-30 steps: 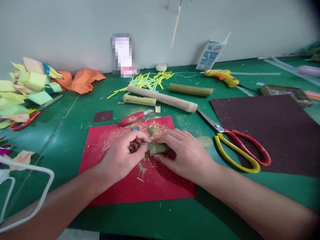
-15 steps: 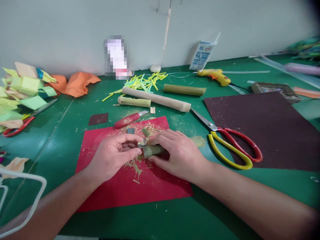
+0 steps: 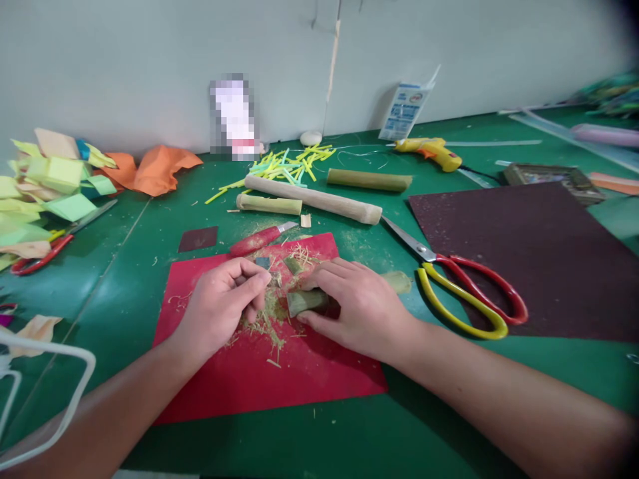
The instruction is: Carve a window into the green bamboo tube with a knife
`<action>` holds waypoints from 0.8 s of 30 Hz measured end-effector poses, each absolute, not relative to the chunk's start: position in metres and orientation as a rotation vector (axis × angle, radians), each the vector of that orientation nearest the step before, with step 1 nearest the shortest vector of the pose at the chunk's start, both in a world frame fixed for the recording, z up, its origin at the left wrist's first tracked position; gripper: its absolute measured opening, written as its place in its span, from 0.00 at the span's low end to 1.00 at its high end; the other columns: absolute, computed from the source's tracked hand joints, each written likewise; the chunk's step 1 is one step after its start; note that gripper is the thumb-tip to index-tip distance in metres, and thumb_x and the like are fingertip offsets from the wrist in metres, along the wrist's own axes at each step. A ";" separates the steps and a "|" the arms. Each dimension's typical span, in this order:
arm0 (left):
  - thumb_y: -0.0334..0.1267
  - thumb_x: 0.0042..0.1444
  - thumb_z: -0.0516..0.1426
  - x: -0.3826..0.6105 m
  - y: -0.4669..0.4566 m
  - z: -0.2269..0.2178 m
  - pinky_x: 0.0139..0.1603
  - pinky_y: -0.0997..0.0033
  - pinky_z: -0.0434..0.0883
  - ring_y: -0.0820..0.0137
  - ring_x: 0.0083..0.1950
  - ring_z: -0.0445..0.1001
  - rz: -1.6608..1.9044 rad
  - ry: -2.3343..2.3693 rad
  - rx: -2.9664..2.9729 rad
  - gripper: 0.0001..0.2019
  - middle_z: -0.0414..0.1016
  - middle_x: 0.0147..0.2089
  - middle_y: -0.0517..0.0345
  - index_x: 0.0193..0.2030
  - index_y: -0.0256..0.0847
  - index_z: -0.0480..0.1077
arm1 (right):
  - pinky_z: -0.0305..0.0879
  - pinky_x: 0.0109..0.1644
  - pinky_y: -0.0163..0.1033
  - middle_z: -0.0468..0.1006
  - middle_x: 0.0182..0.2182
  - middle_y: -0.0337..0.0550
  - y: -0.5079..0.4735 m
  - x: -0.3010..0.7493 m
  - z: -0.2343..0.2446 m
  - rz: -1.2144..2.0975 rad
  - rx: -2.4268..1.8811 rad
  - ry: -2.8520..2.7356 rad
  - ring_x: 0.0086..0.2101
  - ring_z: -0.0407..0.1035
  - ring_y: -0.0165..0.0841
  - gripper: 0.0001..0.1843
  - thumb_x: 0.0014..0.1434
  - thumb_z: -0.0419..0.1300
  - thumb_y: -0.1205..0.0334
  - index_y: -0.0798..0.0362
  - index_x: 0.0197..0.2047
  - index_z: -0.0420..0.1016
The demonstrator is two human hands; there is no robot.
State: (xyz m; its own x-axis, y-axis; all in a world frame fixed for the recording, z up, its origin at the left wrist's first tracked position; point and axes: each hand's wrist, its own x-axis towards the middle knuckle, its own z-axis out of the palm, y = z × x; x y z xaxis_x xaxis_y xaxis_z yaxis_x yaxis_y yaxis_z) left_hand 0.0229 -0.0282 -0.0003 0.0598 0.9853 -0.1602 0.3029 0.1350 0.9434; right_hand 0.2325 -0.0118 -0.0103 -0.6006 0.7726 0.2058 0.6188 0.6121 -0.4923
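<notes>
My right hand (image 3: 357,293) is wrapped over a green bamboo tube (image 3: 302,303), pressing it down on a red sheet (image 3: 214,392). The tube's cut end faces left, and its far part shows beyond the knuckles. Left of that end, my left hand (image 3: 227,296) is closed in a pinch, apart from the tube; whatever its fingertips hold is too small to make out. Bamboo shavings (image 3: 272,326) lie between the hands. Behind them rest a small dark green piece (image 3: 292,265), a small blue-grey square (image 3: 262,263) and a red-handled knife (image 3: 257,240).
Large scissors (image 3: 464,293) lie right of my right hand, on a dark brown sheet (image 3: 529,259). Further back are bamboo pieces (image 3: 314,198), yellow-green strips (image 3: 284,166) and a yellow glue gun (image 3: 432,153). Folded paper (image 3: 54,179) stands at left, a white wire frame (image 3: 74,392) nearest me.
My left hand has drawn back to the left, away from the tube's cut end, its fingers now more curled. My right hand stays on the bamboo tube.
</notes>
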 end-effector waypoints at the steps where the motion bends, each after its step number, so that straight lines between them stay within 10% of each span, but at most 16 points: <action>1: 0.45 0.57 0.55 0.023 -0.029 0.000 0.18 0.80 0.61 0.79 0.18 0.62 0.875 1.453 1.379 0.10 0.63 0.19 0.66 0.32 0.39 0.67 | 0.58 0.41 0.41 0.74 0.37 0.43 -0.012 0.232 -0.010 0.528 -1.111 -2.440 0.40 0.66 0.37 0.14 0.51 0.61 0.56 0.51 0.41 0.71; 19: 0.40 0.57 0.54 0.024 -0.030 -0.002 0.26 0.77 0.68 0.75 0.24 0.68 0.791 1.420 1.634 0.07 0.70 0.24 0.62 0.38 0.39 0.68 | 0.58 0.40 0.41 0.74 0.36 0.44 -0.011 0.233 -0.011 0.516 -1.097 -2.452 0.40 0.66 0.37 0.14 0.52 0.60 0.56 0.52 0.41 0.71; 24: 0.35 0.57 0.55 0.023 -0.028 -0.001 0.38 0.72 0.71 0.71 0.38 0.72 0.868 1.301 1.877 0.05 0.73 0.38 0.55 0.38 0.39 0.70 | 0.58 0.40 0.41 0.74 0.36 0.44 -0.011 0.233 -0.010 0.521 -1.105 -2.448 0.40 0.65 0.37 0.14 0.51 0.61 0.56 0.52 0.41 0.71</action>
